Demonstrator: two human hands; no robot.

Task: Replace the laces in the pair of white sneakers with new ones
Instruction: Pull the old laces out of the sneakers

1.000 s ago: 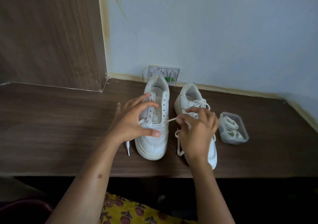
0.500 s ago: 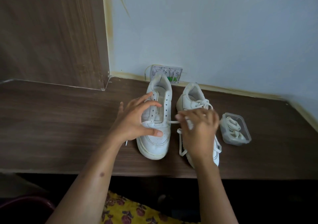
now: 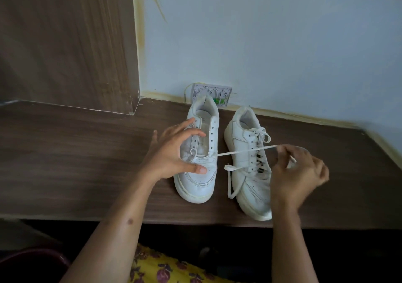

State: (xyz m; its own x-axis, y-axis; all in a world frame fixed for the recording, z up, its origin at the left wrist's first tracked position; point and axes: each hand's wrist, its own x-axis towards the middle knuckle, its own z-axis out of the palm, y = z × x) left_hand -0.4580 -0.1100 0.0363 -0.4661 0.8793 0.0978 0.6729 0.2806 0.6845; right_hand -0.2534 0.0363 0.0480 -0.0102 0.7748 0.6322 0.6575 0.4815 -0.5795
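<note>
Two white sneakers stand on the dark wooden shelf (image 3: 76,152), toes toward me. The left sneaker (image 3: 200,174) has almost empty eyelets, with only a lace (image 3: 243,151) running out of its lowest right eyelet. My left hand (image 3: 174,154) grips this shoe across the vamp, thumb on the toe side and fingers over the tongue. My right hand (image 3: 298,171) pinches the lace and holds it stretched taut to the right over the right sneaker (image 3: 245,156), which is still laced and tied, with a loose end hanging by its side.
A white wall socket plate (image 3: 212,94) sits behind the left sneaker's heel at the foot of the pale blue wall. A wooden panel (image 3: 65,43) rises at the back left. The shelf's front edge runs just below the shoe toes. My right hand hides the plastic box.
My right hand has pulled the lace out to the right, from beside the left sneaker to past the right sneaker, drawing it taut. It now covers the plastic box. My left hand keeps its hold.
</note>
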